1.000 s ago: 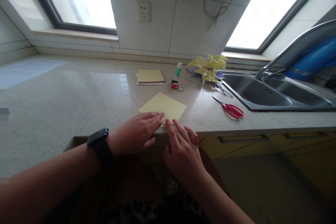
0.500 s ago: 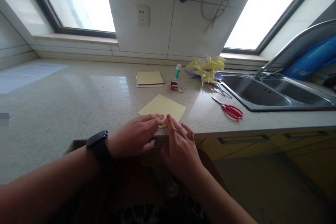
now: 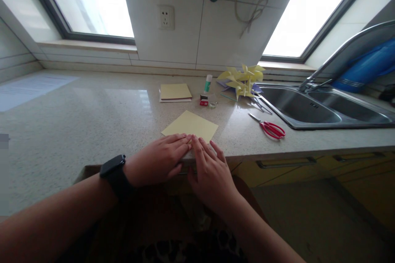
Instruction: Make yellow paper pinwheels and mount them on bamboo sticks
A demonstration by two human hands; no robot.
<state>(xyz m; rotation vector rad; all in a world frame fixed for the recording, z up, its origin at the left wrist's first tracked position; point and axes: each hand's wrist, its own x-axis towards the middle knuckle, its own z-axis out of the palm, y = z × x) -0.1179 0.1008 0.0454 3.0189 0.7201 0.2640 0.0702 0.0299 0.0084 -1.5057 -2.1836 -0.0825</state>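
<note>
- The yellow paper sheet (image 3: 191, 125) lies flat on the counter (image 3: 92, 119), its near corner close to the counter's front edge, where both hands press on it.
- The left hand (image 3: 157, 158), with a black watch (image 3: 114, 172) on its wrist, lies palm down, fingers straight and close together, their tips on the sheet's near corner.
- The right hand (image 3: 210, 172) lies palm down beside it, fingers a little spread and flat on the same corner; the two hands' fingertips touch or nearly touch. Neither hand grips anything.
- The sheet sits like a diamond, one corner toward the person and the opposite one toward the back wall; it looks about square, so no long axis shows.
- Open counter stretches far to the left of the sheet. To the right lie red scissors (image 3: 271, 128), then the sink (image 3: 311, 109); behind are a paper stack (image 3: 175, 91), a glue stick (image 3: 208, 83) and yellow pinwheels (image 3: 242, 78).
- Compared with a second ago, the right hand's fingers have drawn in toward the left hand's fingertips; the sheet has stayed put.
</note>
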